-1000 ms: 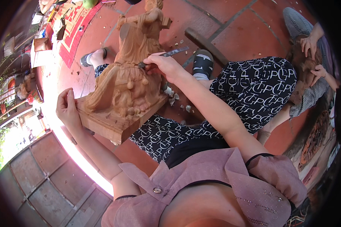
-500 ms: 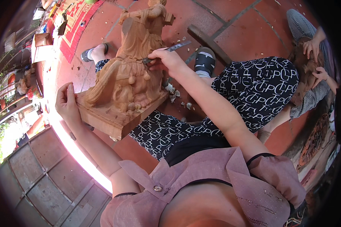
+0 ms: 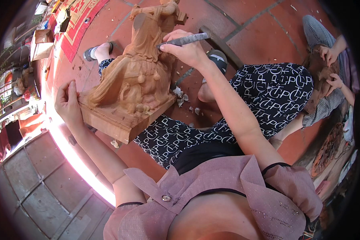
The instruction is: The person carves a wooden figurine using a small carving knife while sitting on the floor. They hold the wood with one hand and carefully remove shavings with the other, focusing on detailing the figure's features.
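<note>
Carving a wooden statue across the lap

The statue (image 3: 136, 80) lies tilted on the knees, likely heavy and stiff, its fine details fragile; the square base is the safest hold. Left hand (image 3: 68, 106) braces that base, fingers flat; right hand (image 3: 186, 50) is clenched around a chisel (image 3: 184, 39) touching the statue's back.

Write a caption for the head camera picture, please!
Right hand presses a chisel into a wooden statue; left hand steadies its base.

statue (image 3: 140, 76): matt carved wood | chisel (image 3: 184, 40): dull grey metal | floor (image 3: 264, 36): matt red tile
</note>
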`<state>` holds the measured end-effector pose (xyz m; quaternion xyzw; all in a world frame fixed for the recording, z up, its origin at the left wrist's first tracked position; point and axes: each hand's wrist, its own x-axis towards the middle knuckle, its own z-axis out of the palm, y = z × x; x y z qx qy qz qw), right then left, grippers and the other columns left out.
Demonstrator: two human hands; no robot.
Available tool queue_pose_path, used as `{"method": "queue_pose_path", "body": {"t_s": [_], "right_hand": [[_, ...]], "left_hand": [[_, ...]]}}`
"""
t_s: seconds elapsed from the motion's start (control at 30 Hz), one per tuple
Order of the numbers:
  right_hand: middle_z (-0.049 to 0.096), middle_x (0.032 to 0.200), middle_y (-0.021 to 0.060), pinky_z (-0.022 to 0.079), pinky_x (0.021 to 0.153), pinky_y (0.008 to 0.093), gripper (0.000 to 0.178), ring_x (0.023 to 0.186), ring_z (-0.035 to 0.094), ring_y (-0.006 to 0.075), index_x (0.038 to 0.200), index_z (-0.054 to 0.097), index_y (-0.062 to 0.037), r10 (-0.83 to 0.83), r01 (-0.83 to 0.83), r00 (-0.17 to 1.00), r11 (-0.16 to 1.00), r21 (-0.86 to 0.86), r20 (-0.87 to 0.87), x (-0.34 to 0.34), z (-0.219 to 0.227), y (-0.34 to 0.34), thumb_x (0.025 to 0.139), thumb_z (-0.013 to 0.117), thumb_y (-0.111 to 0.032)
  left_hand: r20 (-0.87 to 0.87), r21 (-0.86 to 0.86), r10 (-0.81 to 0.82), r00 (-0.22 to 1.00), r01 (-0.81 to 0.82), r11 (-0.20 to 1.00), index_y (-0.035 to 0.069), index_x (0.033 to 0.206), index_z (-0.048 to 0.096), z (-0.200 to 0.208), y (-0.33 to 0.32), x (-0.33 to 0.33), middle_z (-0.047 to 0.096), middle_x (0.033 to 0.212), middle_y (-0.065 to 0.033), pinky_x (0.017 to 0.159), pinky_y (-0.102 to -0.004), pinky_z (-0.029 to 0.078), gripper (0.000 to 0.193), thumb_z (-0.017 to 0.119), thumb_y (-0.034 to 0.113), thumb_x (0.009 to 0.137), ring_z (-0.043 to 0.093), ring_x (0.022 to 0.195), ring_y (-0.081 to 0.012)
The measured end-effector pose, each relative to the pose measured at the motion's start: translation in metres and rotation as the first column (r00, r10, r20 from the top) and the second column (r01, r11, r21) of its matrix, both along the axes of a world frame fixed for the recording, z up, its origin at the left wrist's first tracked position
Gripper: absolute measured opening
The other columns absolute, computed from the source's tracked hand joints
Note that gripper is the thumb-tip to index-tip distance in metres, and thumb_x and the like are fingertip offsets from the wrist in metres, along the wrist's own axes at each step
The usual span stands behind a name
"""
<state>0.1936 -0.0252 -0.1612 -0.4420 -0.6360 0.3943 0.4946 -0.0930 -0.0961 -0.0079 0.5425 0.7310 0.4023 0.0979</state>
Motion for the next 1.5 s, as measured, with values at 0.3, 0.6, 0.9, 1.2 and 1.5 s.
{"method": "queue_pose_path", "body": {"t_s": [0.3,0.6,0.9,1.2,1.5], "right_hand": [[0.062,0.08,0.0085,0.048,0.067,0.0307,0.021,0.075,0.061,0.0212,0.073,0.065,-0.002,0.088,-0.064,0.983,0.987,-0.148,0.158,-0.011,0.019,0.027,0.065,0.069,-0.022],[0.059,0.059,0.0086,0.046,0.057,0.0305,0.021,0.057,0.056,0.019,0.065,0.061,0.0003,-0.038,0.043,0.989,0.998,-0.035,0.143,-0.02,0.023,0.028,0.063,0.065,-0.02],[0.054,0.052,0.0154,0.043,0.051,0.0378,0.028,0.05,0.053,0.0277,0.053,0.051,0.0026,-0.066,0.077,0.995,0.985,-0.155,0.078,-0.025,0.022,0.035,0.064,0.056,-0.023],[0.052,0.052,0.0056,0.04,0.053,0.0293,0.024,0.053,0.05,0.013,0.057,0.055,0.0005,-0.019,0.044,0.989,0.984,-0.174,0.144,-0.023,0.01,0.038,0.068,0.058,-0.02],[0.057,0.06,0.0052,0.044,0.051,0.0287,0.02,0.053,0.053,0.0139,0.06,0.055,0.0005,-0.095,0.075,0.993,0.962,-0.264,-0.065,-0.016,-0.002,0.041,0.072,0.058,-0.015]], "left_hand": [[0.018,-0.001,-0.039,0.999,0.039,0.999,0.005,0.093,0.066,-0.004,-0.001,-0.012,0.053,0.07,0.0043,0.055,-0.0164,0.035,0.015,0.062,0.017,0.085,0.043,0.06,-0.0032],[0.048,0.017,-0.046,0.998,0.046,0.999,0.003,0.091,0.064,-0.002,0.0,-0.008,0.05,0.066,0.0048,0.055,-0.0168,0.035,0.013,0.061,0.014,0.085,0.043,0.059,-0.0032],[0.037,0.022,-0.021,0.999,0.02,1.0,0.003,0.091,0.065,-0.003,0.001,-0.007,0.051,0.067,0.0045,0.054,-0.0169,0.034,0.013,0.061,0.014,0.085,0.043,0.059,-0.003],[0.013,0.035,-0.023,1.0,0.022,0.999,0.003,0.091,0.065,-0.003,0.001,-0.008,0.052,0.065,0.0039,0.053,-0.0177,0.035,0.014,0.061,0.015,0.085,0.044,0.058,-0.0037],[0.0,-0.01,-0.016,1.0,0.016,1.0,0.003,0.094,0.065,-0.002,0.002,-0.01,0.057,0.074,0.0025,0.056,-0.0169,0.038,0.016,0.061,0.016,0.085,0.046,0.062,-0.0041]]}}
